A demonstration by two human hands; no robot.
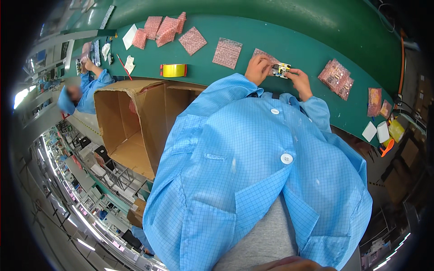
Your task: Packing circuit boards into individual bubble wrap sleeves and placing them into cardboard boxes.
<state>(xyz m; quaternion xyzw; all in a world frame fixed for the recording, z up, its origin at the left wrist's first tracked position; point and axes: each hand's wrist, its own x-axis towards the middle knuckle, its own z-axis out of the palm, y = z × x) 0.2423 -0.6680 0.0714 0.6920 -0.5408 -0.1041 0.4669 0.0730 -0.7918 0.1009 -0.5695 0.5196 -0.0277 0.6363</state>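
Between my hands is a small circuit board [281,70] with yellow, white and dark parts, held just above the green table. The fingers of my left hand [257,70] are closed at the board's left edge. My right hand [300,84] pinches its right edge between thumb and fingers. Just beyond my left hand lies a pink bubble-wrap bag [266,54], partly covered by the fingers; whether they touch it I cannot tell. Another flat bubble-wrap bag [227,53] lies to the left. At the right is a pile of bubble-wrap bags [336,77] with things inside.
More pink bubble-wrap bags [167,30] lie at the far left. A yellow tape roll [174,70] rests near the table's edge, above an open cardboard box [149,122]. A co-worker in blue [92,88] sits further left. An orange-handled tool [387,148] lies at the right corner.
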